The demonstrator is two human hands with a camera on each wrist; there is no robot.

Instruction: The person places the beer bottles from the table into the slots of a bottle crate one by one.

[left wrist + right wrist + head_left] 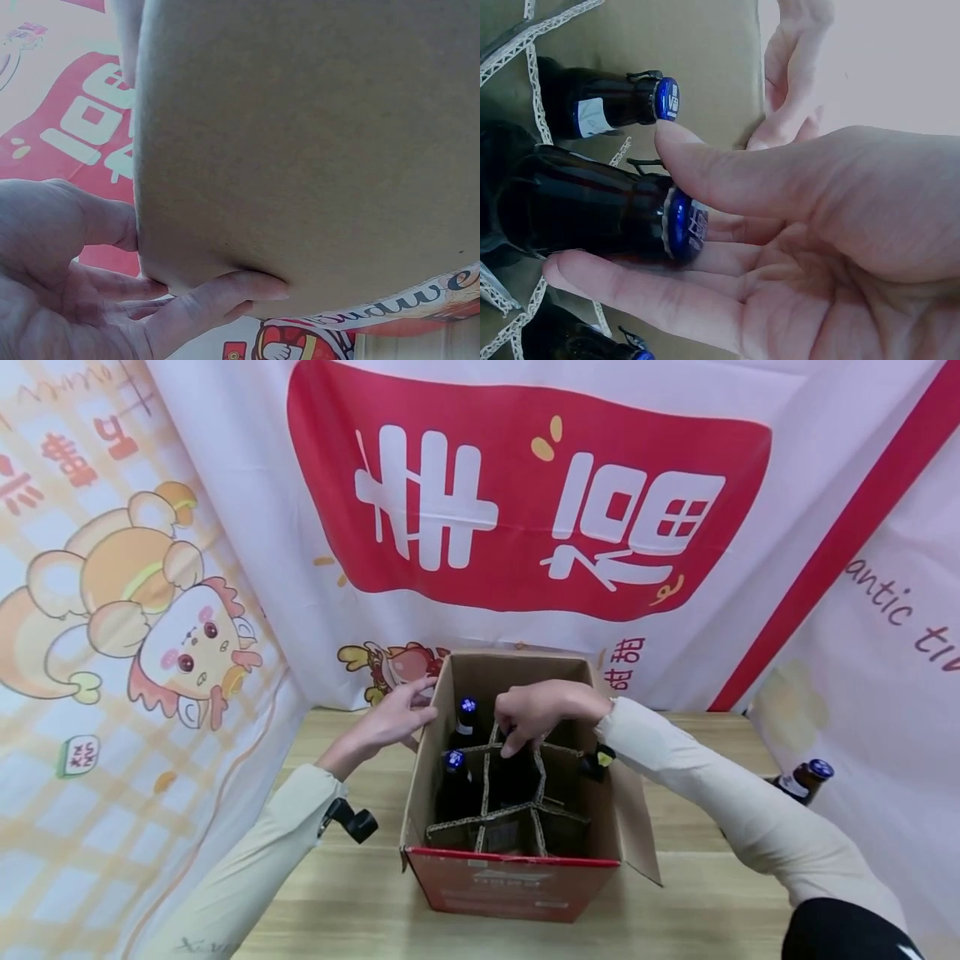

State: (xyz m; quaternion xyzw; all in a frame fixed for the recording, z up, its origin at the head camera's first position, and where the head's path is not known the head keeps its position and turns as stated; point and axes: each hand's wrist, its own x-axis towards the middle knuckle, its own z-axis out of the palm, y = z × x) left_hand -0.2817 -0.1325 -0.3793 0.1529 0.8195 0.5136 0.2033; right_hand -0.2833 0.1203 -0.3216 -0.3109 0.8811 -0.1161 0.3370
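An open cardboard box stands on the table, with corrugated dividers inside. My left hand holds the box's left side near the far corner; in the left wrist view, its fingertips lie against the brown cardboard. Inside the box, my right hand is around the neck of a dark beer bottle with a blue cap. The thumb and fingers are fairly straight and lie loosely about that neck. Two more capped bottles, a far one and a nearer one, stand in the left-hand compartments.
Another dark bottle stands right of the box, partly behind my right sleeve. The box's right flap hangs outward. Printed cloths surround the wooden table at the back and sides.
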